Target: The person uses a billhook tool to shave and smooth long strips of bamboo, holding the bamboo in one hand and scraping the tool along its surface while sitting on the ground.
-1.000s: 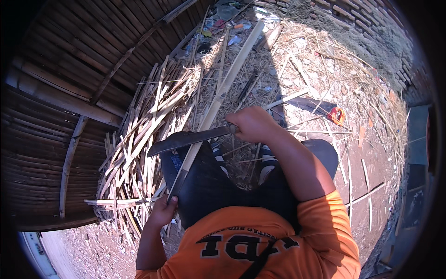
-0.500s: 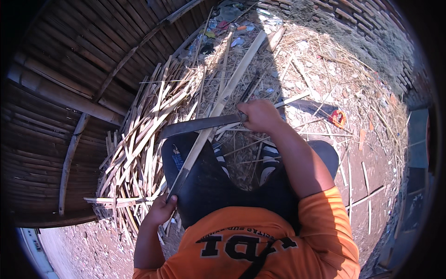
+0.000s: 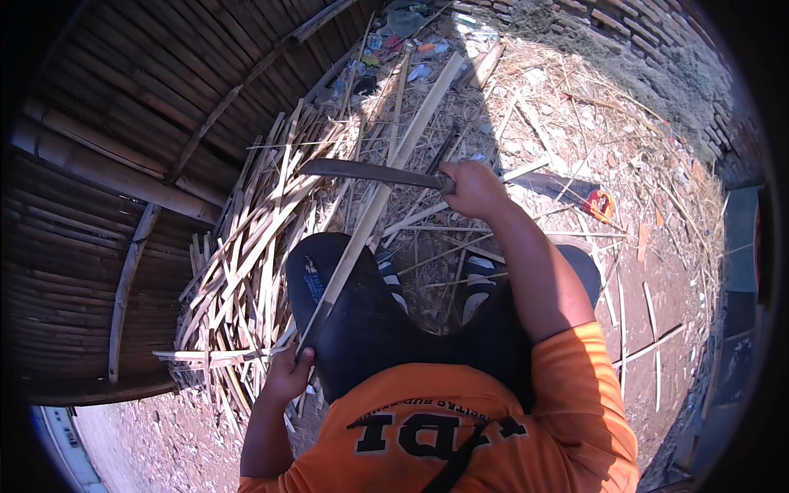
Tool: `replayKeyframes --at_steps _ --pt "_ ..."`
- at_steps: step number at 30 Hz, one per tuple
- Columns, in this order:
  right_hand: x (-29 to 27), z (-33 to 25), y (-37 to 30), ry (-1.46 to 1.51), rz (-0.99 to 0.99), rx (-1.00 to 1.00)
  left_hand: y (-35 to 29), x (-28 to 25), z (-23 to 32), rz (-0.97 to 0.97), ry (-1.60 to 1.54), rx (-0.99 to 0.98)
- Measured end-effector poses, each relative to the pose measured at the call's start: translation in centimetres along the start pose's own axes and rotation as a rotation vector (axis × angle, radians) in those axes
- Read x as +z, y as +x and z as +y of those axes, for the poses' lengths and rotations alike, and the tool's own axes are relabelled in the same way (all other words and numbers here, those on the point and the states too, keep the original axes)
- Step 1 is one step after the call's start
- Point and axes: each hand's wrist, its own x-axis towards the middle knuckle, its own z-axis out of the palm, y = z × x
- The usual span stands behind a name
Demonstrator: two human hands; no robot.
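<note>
My right hand is closed round the handle of a machete. Its long dark blade points left and lies across a long split bamboo strip, above my left knee. The strip runs slantwise from my left side, over my left thigh, up to the littered ground ahead. At its near end my left hand grips it beside my left hip, thumb on top. Whether the blade's edge bites into the strip cannot be made out.
A heap of split bamboo strips lies to my left, beside a woven bamboo wall. A saw with an orange-red handle rests on the ground at right. Litter and a brick wall are at the far side.
My right hand and the machete have moved forward and a little right along the bamboo strip, away from my knee. My left hand keeps its grip at the near end.
</note>
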Motion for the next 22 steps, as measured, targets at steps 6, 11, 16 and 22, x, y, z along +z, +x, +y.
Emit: replayKeyframes --at_steps 6,11,16,22 --pt "0.3 3.3 0.6 0.233 0.123 0.186 -0.5 -0.8 -0.7 -0.089 0.002 -0.18" --pt "-0.4 -1.7 -0.4 -0.138 0.005 -0.154 -1.4 -1.2 -1.0 -0.045 0.042 -0.037" --pt "0.9 8.8 0.9 0.233 0.201 0.337 -2.3 -3.6 -0.9 -0.125 0.111 -0.175" --pt "0.7 1.9 0.7 0.188 0.17 0.165 -2.8 -3.3 -3.5 -0.163 -0.017 -0.259"
